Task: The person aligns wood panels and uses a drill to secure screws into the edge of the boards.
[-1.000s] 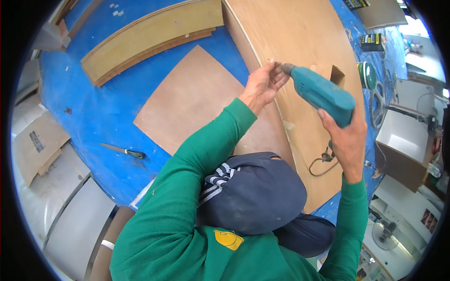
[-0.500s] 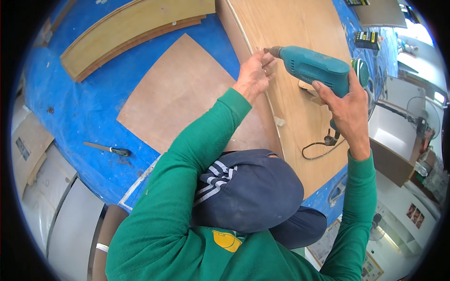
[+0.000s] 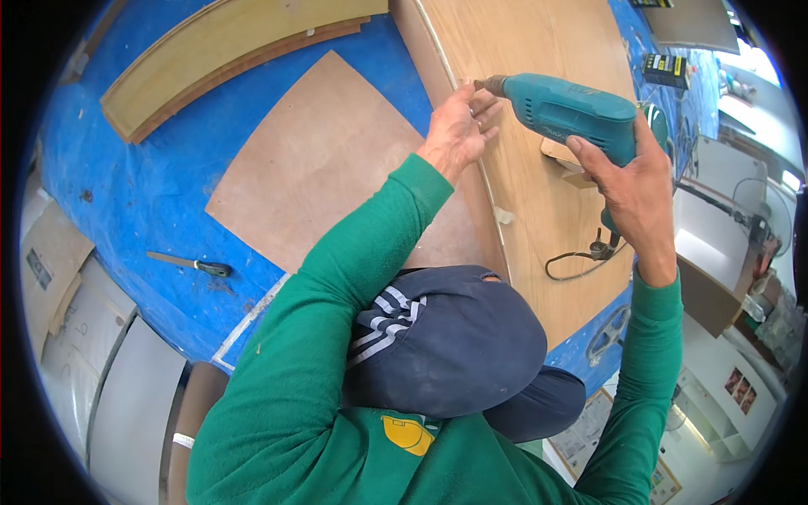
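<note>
My right hand (image 3: 627,185) is wrapped round the handle of a teal power drill (image 3: 568,111). The drill lies nearly level, its chuck pointing left toward my left hand (image 3: 461,128). The thumb and forefinger of that hand are pinched together right at the drill's tip; whatever sits between them is too small to make out. Its other fingers are loosely curled. Both hands are above the far left edge of a long wooden panel box (image 3: 547,244). A power cord with a plug (image 3: 599,251) lies on the wood below the drill.
A thin brown sheet (image 3: 320,160) lies on blue floor covering (image 3: 168,194) left of the box. Beyond it are curved wooden pieces (image 3: 227,59). A file with a dark handle (image 3: 215,268) lies further left. A black and yellow carton (image 3: 665,71) stands past the box's right side.
The drill and my right hand have shifted slightly right. My left hand keeps its pinch at the drill's tip, almost in the same place.
</note>
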### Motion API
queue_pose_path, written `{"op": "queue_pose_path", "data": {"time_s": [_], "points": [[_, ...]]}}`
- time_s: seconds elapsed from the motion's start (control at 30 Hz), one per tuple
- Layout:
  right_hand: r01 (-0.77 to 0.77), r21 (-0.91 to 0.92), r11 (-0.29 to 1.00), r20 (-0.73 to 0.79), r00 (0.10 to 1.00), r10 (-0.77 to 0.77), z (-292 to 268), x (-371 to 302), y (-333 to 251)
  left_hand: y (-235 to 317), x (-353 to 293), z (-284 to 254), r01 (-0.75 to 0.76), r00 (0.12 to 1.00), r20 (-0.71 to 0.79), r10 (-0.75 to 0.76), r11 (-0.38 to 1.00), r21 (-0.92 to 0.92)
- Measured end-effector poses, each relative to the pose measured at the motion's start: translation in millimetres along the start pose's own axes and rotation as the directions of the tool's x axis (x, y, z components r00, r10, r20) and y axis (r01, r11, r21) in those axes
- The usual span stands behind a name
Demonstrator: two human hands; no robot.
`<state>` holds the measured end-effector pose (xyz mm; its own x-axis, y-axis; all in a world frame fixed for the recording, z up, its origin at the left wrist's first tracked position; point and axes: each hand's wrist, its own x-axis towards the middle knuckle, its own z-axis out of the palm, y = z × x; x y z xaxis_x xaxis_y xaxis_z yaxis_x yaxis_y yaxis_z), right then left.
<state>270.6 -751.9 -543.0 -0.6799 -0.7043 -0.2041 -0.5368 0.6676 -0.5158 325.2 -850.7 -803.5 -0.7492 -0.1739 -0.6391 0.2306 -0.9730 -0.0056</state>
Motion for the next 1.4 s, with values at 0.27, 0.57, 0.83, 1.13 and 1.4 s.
{"op": "queue_pose_path", "data": {"time_s": [0.27,0.57,0.83,1.13,1.4], "points": [[-0.017,-0.062,0.998,0.058,0.998,0.020,-6,10,-13,1,-1,-6,0.004,0.999,0.048,-0.006,1.000,0.029],[0.137,-0.147,0.980,0.125,0.985,-0.119,-25,44,-14,44,-20,-37,-0.236,0.956,-0.051,0.289,0.860,0.453],[0.025,-0.146,0.989,0.149,0.989,-0.003,-27,45,-19,104,107,-137,-0.405,0.613,-0.385,0.690,0.693,0.597],[0.046,-0.086,0.995,0.105,0.994,-0.037,-19,42,-3,38,157,-65,-0.397,0.224,-0.338,0.914,0.403,0.825],[-0.011,-0.031,0.999,0.105,0.994,0.014,-27,46,10,95,78,-52,-0.379,0.678,-0.081,0.731,0.442,0.813]]}}
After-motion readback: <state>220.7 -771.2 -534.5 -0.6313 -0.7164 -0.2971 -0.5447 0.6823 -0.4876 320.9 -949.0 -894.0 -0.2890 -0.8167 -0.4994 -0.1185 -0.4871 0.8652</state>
